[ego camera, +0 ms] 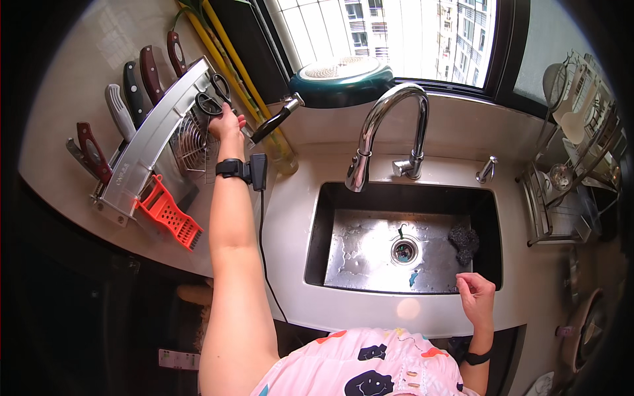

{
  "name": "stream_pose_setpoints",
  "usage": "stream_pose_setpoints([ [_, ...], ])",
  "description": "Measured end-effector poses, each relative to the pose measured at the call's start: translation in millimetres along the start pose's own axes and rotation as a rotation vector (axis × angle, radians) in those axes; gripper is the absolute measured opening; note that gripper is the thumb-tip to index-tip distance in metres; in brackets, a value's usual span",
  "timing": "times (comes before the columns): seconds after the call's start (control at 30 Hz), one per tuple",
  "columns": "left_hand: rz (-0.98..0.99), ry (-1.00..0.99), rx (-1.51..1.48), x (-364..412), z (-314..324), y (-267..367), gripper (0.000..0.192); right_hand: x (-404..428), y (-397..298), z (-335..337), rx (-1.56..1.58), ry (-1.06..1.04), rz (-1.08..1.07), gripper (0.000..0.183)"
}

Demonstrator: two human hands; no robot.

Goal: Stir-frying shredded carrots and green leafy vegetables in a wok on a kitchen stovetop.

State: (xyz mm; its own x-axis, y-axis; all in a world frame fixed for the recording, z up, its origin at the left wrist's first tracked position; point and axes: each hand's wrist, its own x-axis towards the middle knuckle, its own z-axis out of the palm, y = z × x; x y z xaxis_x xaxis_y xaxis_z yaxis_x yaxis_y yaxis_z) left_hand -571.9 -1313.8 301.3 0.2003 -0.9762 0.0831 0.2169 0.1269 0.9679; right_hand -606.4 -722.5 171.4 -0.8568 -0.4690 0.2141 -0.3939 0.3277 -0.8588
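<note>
My left hand is stretched out to the knife rack, its fingers curled at the black-handled scissors. The finger loops show above the hand; the blades are mostly hidden. Just behind is the metal knife rack, with several knives standing in it. From its front end hangs an orange grater-peeler. My right hand hovers over the front right edge of the sink, fingers curled in and nothing visible in them. A dark scouring pad lies in the sink near that hand.
An arched chrome faucet rises behind the sink. A green pan leans by the window, its handle close to my left hand. Yellow stalks stand in a glass vase. At right is a dish rack. A cable trails from my left wrist.
</note>
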Motion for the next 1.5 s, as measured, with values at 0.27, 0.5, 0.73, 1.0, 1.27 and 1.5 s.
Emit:
stream_pose_setpoints([
  [0.27,0.124,-0.036,0.131,-17,-18,-1,0.04,-14,-10,-3,0.015,-0.006,0.005,0.008],
  [0.5,0.027,-0.189,0.095,12,-32,-8,0.033,-11,6,-15,-0.038,0.013,0.011,0.008],
  [0.73,0.32,-0.91,0.239,-196,-85,-23,0.021,-18,51,-56,-0.314,-0.071,0.333,0.019],
  [1.0,0.156,-2.254,0.999,-333,-73,-241,0.029,-63,164,-81,0.078,-0.067,0.914,0.025],
  [1.27,0.986,-2.719,0.963,-453,-90,-362,0.031,-69,167,-89,0.275,0.075,1.018,0.022],
  [1.5,0.642,-2.31,1.034,-436,-64,-409,0.024,-69,164,-91,0.255,0.087,1.079,0.022],
])
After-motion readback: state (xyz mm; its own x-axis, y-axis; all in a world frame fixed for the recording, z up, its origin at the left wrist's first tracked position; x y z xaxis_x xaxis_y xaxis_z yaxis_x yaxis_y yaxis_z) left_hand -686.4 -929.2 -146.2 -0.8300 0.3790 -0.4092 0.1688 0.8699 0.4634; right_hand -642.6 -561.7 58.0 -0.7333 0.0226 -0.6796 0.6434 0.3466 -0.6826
